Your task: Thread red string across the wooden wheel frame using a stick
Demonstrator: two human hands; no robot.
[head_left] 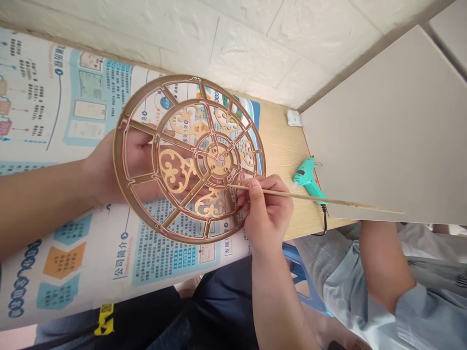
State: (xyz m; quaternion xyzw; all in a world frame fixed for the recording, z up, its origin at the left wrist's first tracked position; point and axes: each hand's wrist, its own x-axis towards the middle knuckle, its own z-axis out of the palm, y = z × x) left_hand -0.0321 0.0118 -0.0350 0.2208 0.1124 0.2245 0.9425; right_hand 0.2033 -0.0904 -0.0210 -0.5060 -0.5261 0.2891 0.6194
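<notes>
A round gold-coloured frame (163,183) with spokes, scroll ornaments and a central hub is held tilted above the printed sheet. Thin red and white wires run along its rings and spokes. My left hand (142,165) lies palm up behind the frame and supports it, its fingers partly hidden by the rings. Between thumb and fingers, my right hand (268,209) pinches a thin wooden stick (310,197). The stick's tip is at the inner ring near the hub. Some fingers of my right hand are behind the frame's edge.
A teal glue gun (308,180) with a black cord lies on the wooden table (279,141), beside a large pale panel (379,136). A small white object (294,118) sits by the wall (233,39). Another person's arm (383,262) is at right, near a blue stool (302,279).
</notes>
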